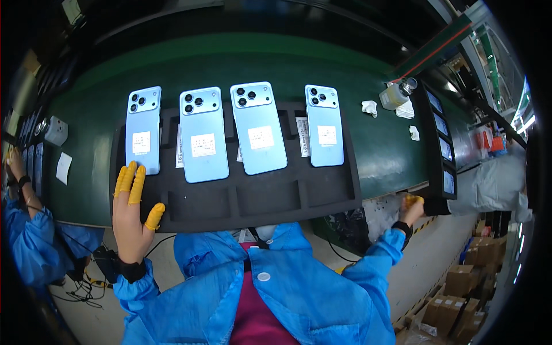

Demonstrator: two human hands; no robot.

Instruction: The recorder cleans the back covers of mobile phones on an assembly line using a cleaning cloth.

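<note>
Four light-blue phones lie camera side up in a row on a black foam tray, each with a white label on its back. My left hand, with yellow finger cots, is open; its stretched fingertips reach the lower edge of the leftmost phone. To its right lie the second phone, the third phone and the rightmost phone. Out past the tray's right side is my right hand, its yellow-tipped fingers curled. Whatever they might hold is hidden.
A green table carries the tray. At right stand a metal-topped bottle, crumpled white tissue and a black rack of phones. A pale-sleeved co-worker is near my right hand. Another blue-sleeved person works at left.
</note>
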